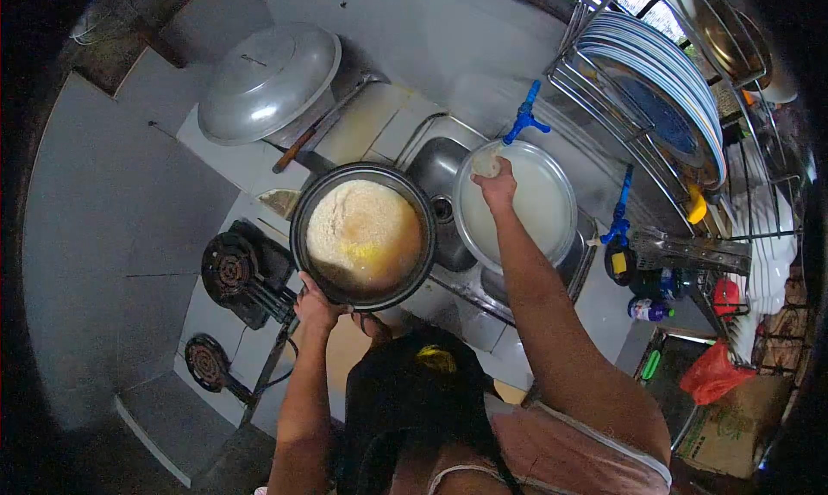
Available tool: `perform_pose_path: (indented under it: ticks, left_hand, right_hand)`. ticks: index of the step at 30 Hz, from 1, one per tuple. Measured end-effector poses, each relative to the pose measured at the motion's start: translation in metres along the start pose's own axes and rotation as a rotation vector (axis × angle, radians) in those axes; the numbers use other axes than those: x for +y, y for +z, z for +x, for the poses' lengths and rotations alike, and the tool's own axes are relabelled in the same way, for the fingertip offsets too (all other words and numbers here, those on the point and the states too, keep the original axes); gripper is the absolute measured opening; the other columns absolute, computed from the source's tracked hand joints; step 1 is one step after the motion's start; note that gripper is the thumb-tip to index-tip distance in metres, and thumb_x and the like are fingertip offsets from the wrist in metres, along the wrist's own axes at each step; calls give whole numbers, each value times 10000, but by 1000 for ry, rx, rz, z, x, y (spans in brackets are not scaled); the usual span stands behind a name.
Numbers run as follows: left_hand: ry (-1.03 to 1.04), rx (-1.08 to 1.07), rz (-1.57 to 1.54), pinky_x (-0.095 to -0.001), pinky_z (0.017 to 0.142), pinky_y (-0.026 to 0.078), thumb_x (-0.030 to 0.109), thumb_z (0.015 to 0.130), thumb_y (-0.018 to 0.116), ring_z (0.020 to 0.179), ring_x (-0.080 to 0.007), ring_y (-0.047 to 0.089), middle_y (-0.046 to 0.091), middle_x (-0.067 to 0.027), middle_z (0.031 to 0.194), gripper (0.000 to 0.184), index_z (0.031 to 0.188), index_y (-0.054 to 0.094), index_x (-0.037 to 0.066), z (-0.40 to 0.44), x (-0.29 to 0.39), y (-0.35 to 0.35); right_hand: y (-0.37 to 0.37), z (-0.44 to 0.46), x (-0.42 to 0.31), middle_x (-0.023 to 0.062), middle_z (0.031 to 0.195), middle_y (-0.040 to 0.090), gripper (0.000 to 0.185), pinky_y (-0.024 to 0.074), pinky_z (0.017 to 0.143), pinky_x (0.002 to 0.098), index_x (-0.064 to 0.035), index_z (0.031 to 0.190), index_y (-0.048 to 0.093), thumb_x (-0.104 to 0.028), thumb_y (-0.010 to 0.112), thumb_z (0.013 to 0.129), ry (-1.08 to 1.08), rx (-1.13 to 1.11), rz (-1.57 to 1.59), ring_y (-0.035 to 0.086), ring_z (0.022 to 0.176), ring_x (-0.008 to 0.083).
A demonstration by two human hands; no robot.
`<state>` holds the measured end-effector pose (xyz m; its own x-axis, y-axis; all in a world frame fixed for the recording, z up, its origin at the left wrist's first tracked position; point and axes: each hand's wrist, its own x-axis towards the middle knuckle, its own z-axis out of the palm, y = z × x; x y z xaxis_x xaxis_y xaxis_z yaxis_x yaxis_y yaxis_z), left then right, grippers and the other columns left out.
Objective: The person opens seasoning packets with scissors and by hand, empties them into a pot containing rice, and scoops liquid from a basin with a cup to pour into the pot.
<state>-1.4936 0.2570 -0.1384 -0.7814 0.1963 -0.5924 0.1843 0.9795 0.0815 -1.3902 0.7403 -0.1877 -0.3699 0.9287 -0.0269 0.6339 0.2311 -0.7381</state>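
Observation:
My left hand (317,305) grips the near rim of a dark round pot (300,266). Pale rice grains (349,215) fill much of the pot, with murky water (392,266) lying to the lower right. My right hand (498,187) is closed on a small translucent cup (486,160), held over the far left side of a metal basin (565,189). Whitish cloudy water (526,215) fills that basin, which sits over the sink (424,169). Whether the cup contains anything is unclear.
Blue taps (524,115) are mounted behind the basin. A large lidded pot (276,81) and a wooden-handled knife-like tool (297,146) lie left. Gas burners (231,266) are at lower left. On the right stands a dish rack (595,90) with plates (681,72).

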Motion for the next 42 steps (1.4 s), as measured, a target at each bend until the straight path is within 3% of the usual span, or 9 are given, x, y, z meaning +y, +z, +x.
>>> perform_pose_path:
  ticks: [10, 12, 14, 17, 21, 23, 30, 32, 42]
  left_hand:
    - [-57, -31, -4, -516, 1177, 377, 482, 618, 1008, 1438, -402, 489, 509, -221, 1569, 1610, 1657, -112, -27, 10, -8, 12]
    - [48, 162, 71, -502, 1082, 473, 567, 558, 1011, 1244, -439, 642, 701, -248, 1318, 1676, 1648, -98, -60, 10, -12, 21]
    - [9, 93, 45, -504, 1105, 455, 549, 570, 1013, 1283, -441, 617, 669, -250, 1375, 1662, 1651, -97, -53, 7, -7, 12]
    - [14, 35, 24, -523, 1134, 436, 535, 573, 1016, 1367, -425, 558, 550, -252, 1525, 1650, 1654, -88, -45, 1, -3, 1]
    - [0, 22, 41, -521, 1141, 435, 549, 560, 1016, 1360, -423, 566, 549, -243, 1528, 1663, 1654, -86, -47, 3, -3, 3]
    - [-6, 24, 67, -504, 1149, 424, 533, 581, 996, 1356, -374, 553, 569, -189, 1501, 1632, 1659, -85, -43, 5, -5, 6]
    - [-4, 17, 53, -513, 1152, 414, 521, 580, 1003, 1364, -403, 541, 561, -212, 1501, 1651, 1649, -115, -55, 7, -5, 7]
    - [-4, -3, 26, -522, 1152, 409, 509, 585, 1005, 1383, -418, 526, 547, -227, 1520, 1650, 1646, -125, -58, 4, -3, 3]
    - [47, 54, -15, -531, 1149, 411, 528, 539, 1024, 1391, -427, 527, 529, -235, 1548, 1665, 1655, -63, -60, 7, -6, 11]
  right_hand:
    - [7, -57, -29, 164, 1270, 721, 775, 548, 1043, 442, -89, 1379, 581, -131, 924, 685, -251, -180, 143, 680, 1194, 390]
    - [18, -71, -41, 164, 1297, 707, 764, 536, 1058, 454, -94, 1382, 586, -118, 909, 690, -308, -273, 202, 657, 1220, 401]
    - [30, -80, -46, 167, 1320, 670, 732, 492, 1095, 494, -121, 1387, 602, -90, 859, 702, -571, -238, -143, 602, 1246, 418]
    - [35, -97, -69, 153, 1340, 635, 614, 433, 1134, 478, -98, 1350, 622, -61, 762, 753, -793, -312, -239, 551, 1300, 378]
    - [38, -116, -101, 157, 1324, 620, 609, 441, 1114, 489, -156, 1333, 666, -75, 784, 741, -861, -401, -337, 547, 1276, 375]
    - [35, -119, -112, 148, 1354, 602, 608, 449, 1103, 471, -163, 1327, 669, -82, 792, 736, -1072, -406, -428, 524, 1303, 362]
    - [31, -61, -67, 137, 1202, 687, 626, 502, 1020, 467, -88, 1332, 625, -145, 811, 736, -768, -98, -79, 637, 1143, 372]
    - [25, -38, -42, 186, 1196, 719, 805, 539, 993, 454, -42, 1402, 550, -263, 894, 708, -160, -161, -10, 704, 1092, 350]
    - [21, 26, 31, 195, 1336, 693, 977, 546, 1041, 411, -54, 1455, 464, -262, 976, 649, -23, -42, -31, 703, 1164, 330]
